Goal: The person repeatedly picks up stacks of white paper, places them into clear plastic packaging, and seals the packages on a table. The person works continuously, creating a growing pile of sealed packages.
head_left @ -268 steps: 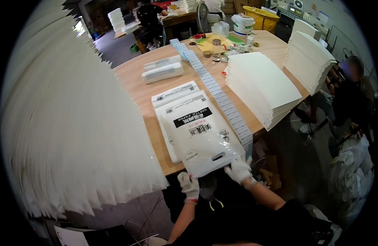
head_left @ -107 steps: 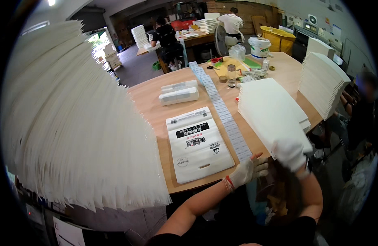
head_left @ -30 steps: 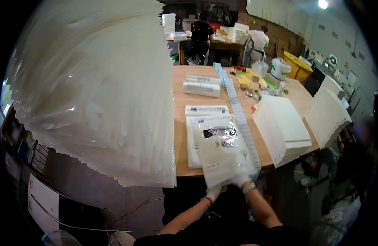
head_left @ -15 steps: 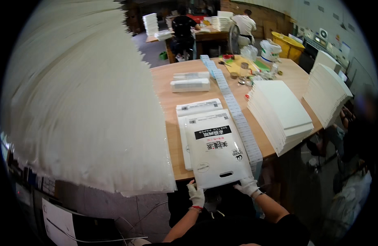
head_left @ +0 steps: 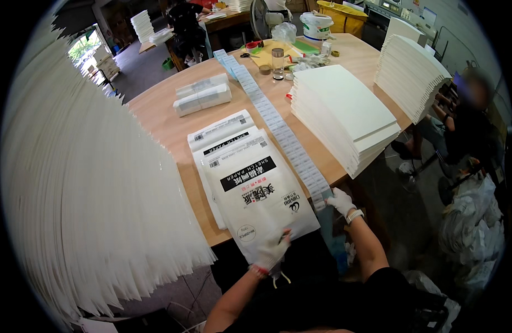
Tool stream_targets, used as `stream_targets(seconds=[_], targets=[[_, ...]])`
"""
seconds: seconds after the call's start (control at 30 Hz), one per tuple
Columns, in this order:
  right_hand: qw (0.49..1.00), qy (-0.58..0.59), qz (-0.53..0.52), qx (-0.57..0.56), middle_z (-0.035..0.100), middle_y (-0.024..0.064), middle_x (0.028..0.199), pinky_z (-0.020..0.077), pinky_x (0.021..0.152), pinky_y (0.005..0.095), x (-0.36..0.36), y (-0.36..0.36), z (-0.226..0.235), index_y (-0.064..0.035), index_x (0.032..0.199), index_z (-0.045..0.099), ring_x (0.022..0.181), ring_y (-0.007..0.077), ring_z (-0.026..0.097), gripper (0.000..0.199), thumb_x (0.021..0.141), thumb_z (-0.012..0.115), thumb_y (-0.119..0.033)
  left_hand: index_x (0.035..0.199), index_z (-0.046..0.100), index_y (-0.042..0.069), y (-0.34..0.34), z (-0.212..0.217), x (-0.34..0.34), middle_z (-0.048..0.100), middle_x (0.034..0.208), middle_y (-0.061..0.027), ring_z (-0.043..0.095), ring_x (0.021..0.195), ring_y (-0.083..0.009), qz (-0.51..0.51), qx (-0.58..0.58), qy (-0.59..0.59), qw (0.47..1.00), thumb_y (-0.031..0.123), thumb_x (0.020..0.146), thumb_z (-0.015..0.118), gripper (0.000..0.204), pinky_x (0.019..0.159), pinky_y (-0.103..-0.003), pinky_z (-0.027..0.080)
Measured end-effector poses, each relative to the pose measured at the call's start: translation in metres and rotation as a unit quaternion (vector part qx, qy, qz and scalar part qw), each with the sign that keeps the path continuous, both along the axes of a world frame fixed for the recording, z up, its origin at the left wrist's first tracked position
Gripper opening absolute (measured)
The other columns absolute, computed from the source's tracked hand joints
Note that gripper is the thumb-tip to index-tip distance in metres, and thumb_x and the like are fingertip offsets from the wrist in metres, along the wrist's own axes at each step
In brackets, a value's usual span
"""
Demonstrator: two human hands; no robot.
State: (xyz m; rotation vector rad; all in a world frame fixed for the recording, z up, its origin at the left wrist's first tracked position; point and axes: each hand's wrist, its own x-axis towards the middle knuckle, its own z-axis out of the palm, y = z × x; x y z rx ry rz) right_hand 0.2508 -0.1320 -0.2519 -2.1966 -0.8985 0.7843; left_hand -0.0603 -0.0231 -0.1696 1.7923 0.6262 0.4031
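A white printed paper bag [head_left: 256,197] lies on top of a small pile of like bags at the near edge of the wooden table [head_left: 161,119], its end hanging over the edge. My left hand [head_left: 271,251], in a white glove, grips that overhanging end. My right hand [head_left: 339,201], also gloved, rests on the near end of a long strip of small labels [head_left: 278,125] that runs away across the table, beside the bag's right side.
A thick stack of white sheets [head_left: 344,114] lies right of the strip, another stack [head_left: 411,69] behind it. A huge fanned pile of white sheets [head_left: 84,194] fills the left. Two wrapped packs [head_left: 203,99], a glass and clutter stand farther back. A seated person [head_left: 469,122] is at the right.
My right hand has moved off the bag's lower edge to the end of the label strip. My left hand has shifted right along the bag's end. The view has tilted.
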Motion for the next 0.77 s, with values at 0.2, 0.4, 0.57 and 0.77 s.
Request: stream_targets(seconds=[0.2, 0.4, 0.57, 0.77], targets=[[0.986, 0.078, -0.092, 0.117, 0.061, 0.0073, 0.085, 0.0431, 0.063, 0.0232, -0.033, 0.006, 0.072, -0.0041, 0.12, 0.051, 0.071, 0.011, 0.053, 0.049, 0.072, 0.064, -0.007, 0.099, 0.055, 0.005, 0.009, -0.034, 0.132, 0.046, 0.063, 0.0031, 0.038, 0.046, -0.0067, 0.035, -0.516, -0.018, 0.856, 0.016, 0.086, 0.056, 0.018, 0.043, -0.021, 0.033], [0.964, -0.194, 0.068, 0.17, 0.053, 0.0089, 0.119, 0.0428, 0.087, 0.0295, -0.038, 0.008, 0.097, -0.0064, 0.087, 0.069, 0.111, 0.025, 0.046, 0.019, 0.068, 0.065, -0.006, 0.081, 0.049, 0.007, 0.015, -0.006, 0.145, 0.042, 0.061, 0.0024, 0.032, 0.044, -0.006, 0.021, -0.535, -0.053, 0.843, 0.012, 0.085, 0.051, 0.006, 0.038, -0.021, 0.027], [0.954, -0.196, 0.041, 0.222, 0.052, 0.0104, 0.121, 0.0341, 0.098, 0.0377, -0.048, 0.014, 0.096, -0.0067, 0.073, 0.069, 0.119, 0.0322, 0.038, 0.01, 0.063, 0.068, -0.007, 0.082, 0.049, 0.007, 0.023, -0.013, 0.148, 0.042, 0.061, 0.0013, 0.032, 0.044, -0.0068, 0.025, -0.548, -0.027, 0.836, 0.015, 0.087, 0.048, 0.009, 0.039, -0.02, 0.028], [0.929, -0.134, 0.015, 0.344, 0.056, 0.0136, 0.114, 0.0392, 0.092, 0.0377, -0.076, 0.025, 0.129, -0.001, 0.078, 0.063, 0.114, 0.0296, 0.044, 0.014, 0.065, 0.059, 0.003, 0.096, 0.055, 0.006, 0.024, -0.028, 0.142, 0.053, 0.07, -0.0032, 0.057, 0.062, -0.0167, 0.0, -0.471, 0.043, 0.881, 0.023, 0.084, 0.056, 0.02, 0.058, -0.033, 0.051]])
